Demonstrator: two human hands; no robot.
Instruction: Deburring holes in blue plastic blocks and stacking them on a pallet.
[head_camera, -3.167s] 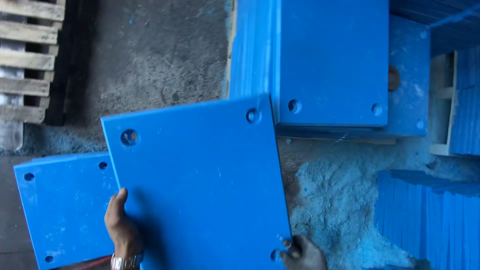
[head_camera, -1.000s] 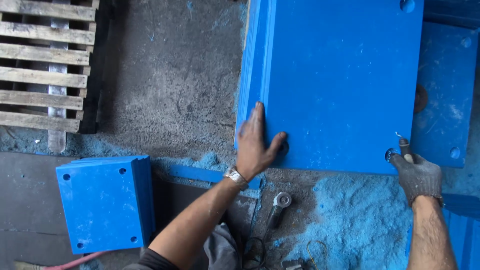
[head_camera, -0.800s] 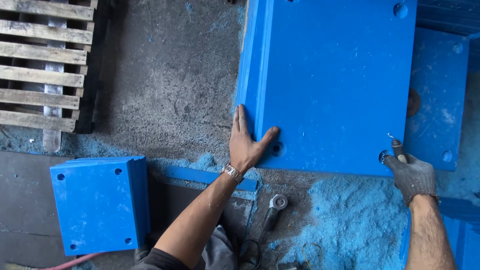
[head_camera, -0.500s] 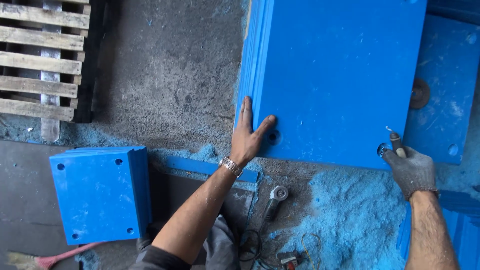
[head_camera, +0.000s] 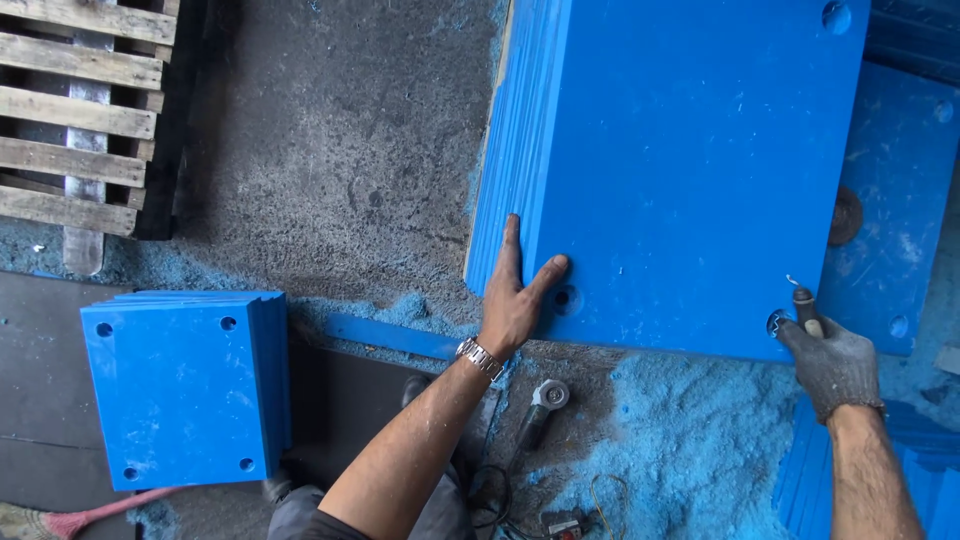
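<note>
The big blue plate (head_camera: 700, 170) is flat and square, and it lies on top of a tall stack of plates (head_camera: 510, 150) just like it. Their thin edges show down the left side, like pages in a book. The top plate has round holes near its corners. One hole (head_camera: 563, 297) is at the near left corner, one more hole (head_camera: 778, 321) at the near right corner, and another is far up at the top right. Its smooth top has little scratches and specks of blue dust on it.
</note>
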